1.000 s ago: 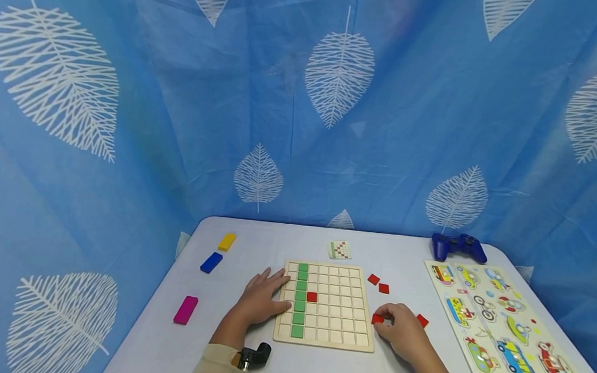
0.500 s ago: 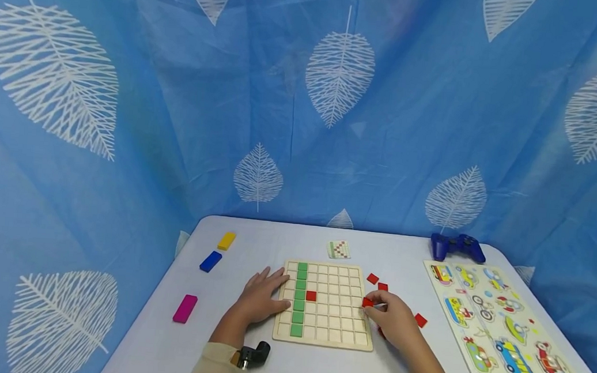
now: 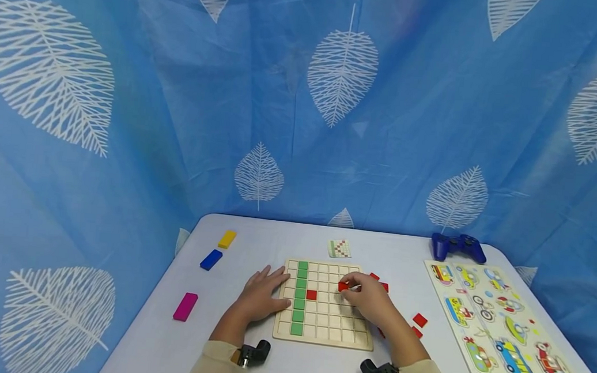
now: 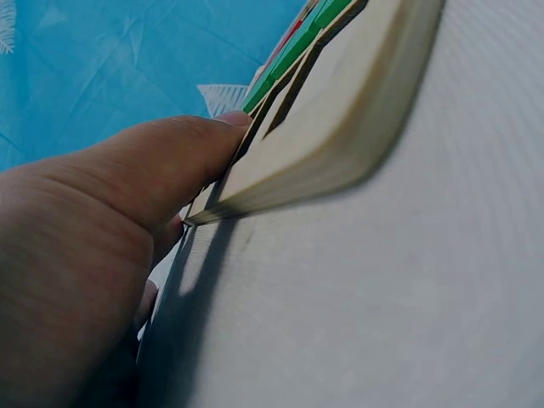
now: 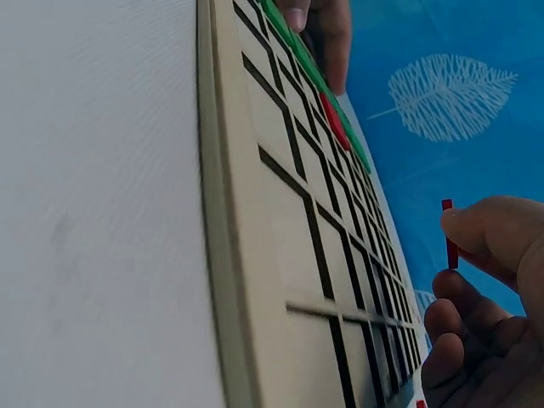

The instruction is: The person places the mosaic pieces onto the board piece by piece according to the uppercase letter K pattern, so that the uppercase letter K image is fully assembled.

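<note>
A wooden grid board (image 3: 330,334) lies flat on the table. Green square tiles (image 3: 298,315) fill its second column, and one red tile (image 3: 311,295) sits just right of them. My left hand (image 3: 259,299) rests along the board's left edge with fingers spread; in the left wrist view its thumb (image 4: 183,157) touches the frame (image 4: 340,149). Over the right half of the board, my right hand (image 3: 369,300) pinches another red square tile (image 3: 343,287) between thumb and fingertips. The right wrist view shows this pinched tile (image 5: 450,236) edge-on, held apart from the board.
Loose red tiles (image 3: 420,320) lie right of the board, some partly hidden by my right arm. A small pattern card (image 3: 339,248) is behind it. A vehicle puzzle (image 3: 507,328) and a blue game controller (image 3: 458,247) occupy the right; coloured blocks (image 3: 185,307) the left.
My right hand has lifted a red tile from beside the board's right edge and carried it left and away from me, over the grid. The left hand has stayed in place.
</note>
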A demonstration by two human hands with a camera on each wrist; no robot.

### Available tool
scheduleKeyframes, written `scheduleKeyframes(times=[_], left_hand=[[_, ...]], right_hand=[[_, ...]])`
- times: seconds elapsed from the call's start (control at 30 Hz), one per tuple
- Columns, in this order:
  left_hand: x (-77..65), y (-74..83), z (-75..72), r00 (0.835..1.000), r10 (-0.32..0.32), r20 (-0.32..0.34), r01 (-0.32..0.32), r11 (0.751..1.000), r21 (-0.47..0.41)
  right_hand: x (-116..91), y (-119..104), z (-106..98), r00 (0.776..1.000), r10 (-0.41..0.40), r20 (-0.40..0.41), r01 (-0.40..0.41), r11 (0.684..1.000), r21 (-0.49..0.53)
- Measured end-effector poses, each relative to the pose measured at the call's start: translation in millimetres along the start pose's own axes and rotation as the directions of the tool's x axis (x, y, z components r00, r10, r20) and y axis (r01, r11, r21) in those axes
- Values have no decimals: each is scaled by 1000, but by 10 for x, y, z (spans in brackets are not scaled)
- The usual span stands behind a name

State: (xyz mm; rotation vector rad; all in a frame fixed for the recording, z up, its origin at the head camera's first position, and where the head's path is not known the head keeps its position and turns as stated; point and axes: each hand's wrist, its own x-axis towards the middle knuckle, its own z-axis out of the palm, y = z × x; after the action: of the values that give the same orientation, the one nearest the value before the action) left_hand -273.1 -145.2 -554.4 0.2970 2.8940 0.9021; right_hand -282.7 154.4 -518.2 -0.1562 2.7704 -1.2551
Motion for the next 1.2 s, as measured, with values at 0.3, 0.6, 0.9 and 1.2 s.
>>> scheduleKeyframes(times=[0.3,0.6,0.9,1.2], left_hand=[[-6,0,13,1000,14,5,-14,1000,0],[-4,29,8,1000,9,6,-9,1000,-1],[0,22,5,1000,-8,3,8,1000,0],[-7,28,0,1000,-20,7,20,1000,4]], right_hand=[[174,-99,223,999,-53,7,53,999,8],[296,-119,380,999,-19,32,18,1000,7],[319,-105,469,1000,-18,3,18,1000,-17],[293,-98,516,999,-45,-30,43,998,-45]])
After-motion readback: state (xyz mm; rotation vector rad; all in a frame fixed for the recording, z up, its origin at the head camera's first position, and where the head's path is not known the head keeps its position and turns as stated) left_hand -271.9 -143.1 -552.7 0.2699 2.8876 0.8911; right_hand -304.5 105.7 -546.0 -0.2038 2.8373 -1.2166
